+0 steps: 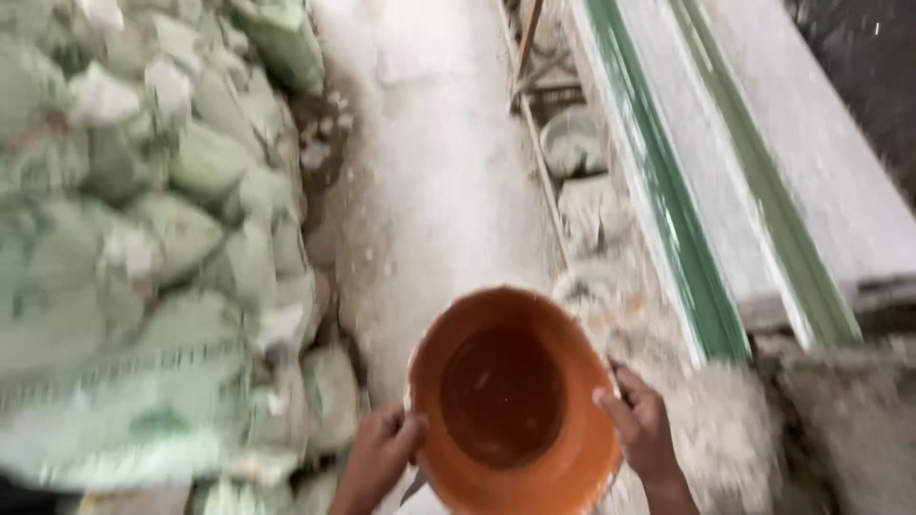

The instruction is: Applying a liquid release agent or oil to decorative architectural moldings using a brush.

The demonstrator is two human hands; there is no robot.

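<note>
Two hands held one orange bucket [510,401] between them: the left hand [379,460] pressed against its left rim with fingers curled on the outer wall, and the right hand [641,429] clasped the right rim, thumb hooked over the edge. The bucket sat low and central, mouth up, its brown inside bare apart from what may have been a thin wet film, though the blur made that hard to tell.

Left of the grip rose a heap of pale green sacks [143,238], too many and too smeared to count, the nearest ones just beside the left hand. Ahead of the bucket ran a strip of white, dusty floor [429,143]. Right of the grip, beyond the right hand, lay one long grey slab with two green stripes [754,172], and near its foot a mound of grey rubble [725,429]. Farther ahead, between floor and slab, stood one white-caked round pan [572,143] by a wooden frame [534,86].
</note>
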